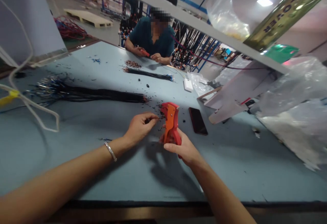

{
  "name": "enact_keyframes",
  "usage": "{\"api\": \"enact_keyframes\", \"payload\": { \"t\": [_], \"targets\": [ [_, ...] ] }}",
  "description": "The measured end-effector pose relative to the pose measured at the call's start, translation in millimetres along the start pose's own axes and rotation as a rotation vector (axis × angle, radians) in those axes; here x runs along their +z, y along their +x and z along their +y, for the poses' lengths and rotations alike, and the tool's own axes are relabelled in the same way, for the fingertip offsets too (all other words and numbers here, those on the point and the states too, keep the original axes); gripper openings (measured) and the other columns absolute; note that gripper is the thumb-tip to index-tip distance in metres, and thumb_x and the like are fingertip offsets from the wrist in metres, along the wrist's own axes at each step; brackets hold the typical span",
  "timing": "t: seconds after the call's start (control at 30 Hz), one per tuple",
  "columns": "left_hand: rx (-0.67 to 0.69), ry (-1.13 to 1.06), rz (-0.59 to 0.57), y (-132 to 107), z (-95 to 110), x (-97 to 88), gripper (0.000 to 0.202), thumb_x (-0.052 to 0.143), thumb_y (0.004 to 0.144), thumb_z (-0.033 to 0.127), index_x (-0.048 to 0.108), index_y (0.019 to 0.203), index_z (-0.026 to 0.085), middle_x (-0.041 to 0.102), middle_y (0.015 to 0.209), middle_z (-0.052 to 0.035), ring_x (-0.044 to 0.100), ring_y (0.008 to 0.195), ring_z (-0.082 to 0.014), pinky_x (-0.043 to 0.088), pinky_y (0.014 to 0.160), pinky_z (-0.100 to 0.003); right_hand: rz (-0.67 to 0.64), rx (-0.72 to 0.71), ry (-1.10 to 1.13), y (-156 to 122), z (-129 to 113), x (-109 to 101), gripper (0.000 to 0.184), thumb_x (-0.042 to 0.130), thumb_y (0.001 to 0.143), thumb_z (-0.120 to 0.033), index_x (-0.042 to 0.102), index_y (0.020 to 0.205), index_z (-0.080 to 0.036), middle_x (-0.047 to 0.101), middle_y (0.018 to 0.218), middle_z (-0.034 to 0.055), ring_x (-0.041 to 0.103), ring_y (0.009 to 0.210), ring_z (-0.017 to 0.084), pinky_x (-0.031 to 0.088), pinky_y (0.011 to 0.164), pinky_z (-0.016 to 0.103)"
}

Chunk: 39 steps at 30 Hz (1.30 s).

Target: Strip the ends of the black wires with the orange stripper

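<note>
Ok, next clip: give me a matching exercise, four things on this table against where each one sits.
Things:
1. orange wire stripper tool
2. black flat phone
3. white small box
4. long black wire bundle

Places:
A. on the pale blue table, right of the stripper
B. left, beyond the left hand
C. in the right hand
D. farther back, near the clear plastic bags

Pairs: 1-C, 2-A, 3-D, 4-B

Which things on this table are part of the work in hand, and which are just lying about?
In use: orange wire stripper in the right hand; thin wire pinched by the left hand; black wire bundle.

Lying about: black phone, white charger, plastic bags, white cord.
</note>
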<state>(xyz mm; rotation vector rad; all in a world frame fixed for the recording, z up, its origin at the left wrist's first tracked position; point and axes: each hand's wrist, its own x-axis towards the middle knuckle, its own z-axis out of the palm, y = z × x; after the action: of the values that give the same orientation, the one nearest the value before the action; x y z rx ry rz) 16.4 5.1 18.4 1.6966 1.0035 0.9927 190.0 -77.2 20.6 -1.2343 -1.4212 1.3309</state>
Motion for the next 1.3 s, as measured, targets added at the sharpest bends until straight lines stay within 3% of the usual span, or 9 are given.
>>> {"api": "enact_keyframes", "payload": {
  "t": [0.13, 0.27, 0.33, 0.43, 0.57, 0.7, 0.97, 1.3],
  "targets": [
    [-0.043, -0.072, 0.084, 5, -6, 13.9, 0.027, 0.054, 0.079, 0.034, 0.069, 0.079, 0.012, 0.067, 0.075, -0.0036, 0.058, 0.072, -0.0164, 0.043, 0.068, -0.026, 0.081, -0.019, 0.052, 10, 5, -1, 0.043, 0.073, 0.071, -0.035, 0.055, 0.106, -0.016, 0.064, 0.092, 0.0042, 0.060, 0.082, 0.019, 0.048, 0.074, 0.031],
    [-0.099, -0.180, 0.078, 2, -7, 14.2, 0.025, 0.058, 0.076, 0.034, 0.066, 0.072, 0.012, 0.065, 0.066, -0.0010, 0.056, 0.066, -0.0145, 0.043, 0.063, -0.024, 0.209, -0.084, -0.337, 14, 3, 1, 0.024, 0.064, 0.075, -0.031, 0.059, 0.093, -0.016, 0.061, 0.077, 0.0011, 0.054, 0.068, 0.016, 0.046, 0.068, 0.030],
    [-0.129, -0.243, 0.064, 0, -6, 11.7, 0.024, 0.060, 0.075, 0.034, 0.066, 0.071, 0.012, 0.065, 0.067, -0.0009, 0.056, 0.067, -0.0144, 0.043, 0.063, -0.024, 0.253, -0.147, -0.527, 13, 1, 3, 0.029, 0.061, 0.074, -0.026, 0.058, 0.102, -0.016, 0.062, 0.079, 0.0020, 0.056, 0.069, 0.018, 0.047, 0.070, 0.031],
    [-0.155, -0.379, 0.012, -4, -4, 9.5, 0.024, 0.063, 0.074, 0.036, 0.067, 0.074, 0.012, 0.068, 0.073, -0.0026, 0.058, 0.070, -0.0154, 0.045, 0.068, -0.025, 0.296, -0.259, -0.723, 12, 4, 6, 0.049, 0.061, 0.072, -0.022, 0.052, 0.120, -0.016, 0.063, 0.102, 0.0089, 0.060, 0.089, 0.025, 0.047, 0.082, 0.037],
    [-0.210, -0.515, -0.002, -8, -1, 9.1, 0.018, 0.068, 0.068, 0.030, 0.067, 0.075, 0.013, 0.070, 0.075, -0.0025, 0.061, 0.071, -0.0165, 0.048, 0.070, -0.027, 0.320, -0.306, -0.906, 9, 16, 8, 0.053, 0.062, 0.074, -0.026, 0.050, 0.124, -0.017, 0.060, 0.109, 0.0129, 0.057, 0.097, 0.029, 0.046, 0.087, 0.042],
    [-0.222, -0.568, -0.019, -9, -2, 9.3, 0.015, 0.068, 0.067, 0.027, 0.068, 0.075, 0.014, 0.072, 0.075, -0.0025, 0.063, 0.069, -0.0159, 0.050, 0.072, -0.028, 0.320, -0.323, -0.931, 7, 21, 7, 0.055, 0.063, 0.075, -0.027, 0.048, 0.127, -0.017, 0.058, 0.111, 0.0135, 0.056, 0.099, 0.029, 0.046, 0.088, 0.044],
    [-0.170, -0.453, -0.094, -6, -6, 9.6, 0.018, 0.068, 0.070, 0.029, 0.072, 0.078, 0.014, 0.074, 0.081, -0.0045, 0.065, 0.075, -0.0188, 0.051, 0.075, -0.030, 0.328, -0.337, -0.884, 6, 19, 3, 0.050, 0.060, 0.076, -0.028, 0.048, 0.124, -0.017, 0.060, 0.109, 0.0128, 0.059, 0.096, 0.028, 0.049, 0.085, 0.042],
    [-0.171, -0.445, -0.117, -6, -16, 13.7, 0.028, 0.067, 0.074, 0.041, 0.071, 0.077, 0.013, 0.069, 0.073, -0.0029, 0.059, 0.067, -0.0154, 0.047, 0.067, -0.025, 0.326, -0.331, -0.978, 7, 22, -1, 0.033, 0.054, 0.073, -0.022, 0.057, 0.105, -0.015, 0.068, 0.087, 0.0100, 0.064, 0.073, 0.024, 0.050, 0.067, 0.032]
  ]
}}
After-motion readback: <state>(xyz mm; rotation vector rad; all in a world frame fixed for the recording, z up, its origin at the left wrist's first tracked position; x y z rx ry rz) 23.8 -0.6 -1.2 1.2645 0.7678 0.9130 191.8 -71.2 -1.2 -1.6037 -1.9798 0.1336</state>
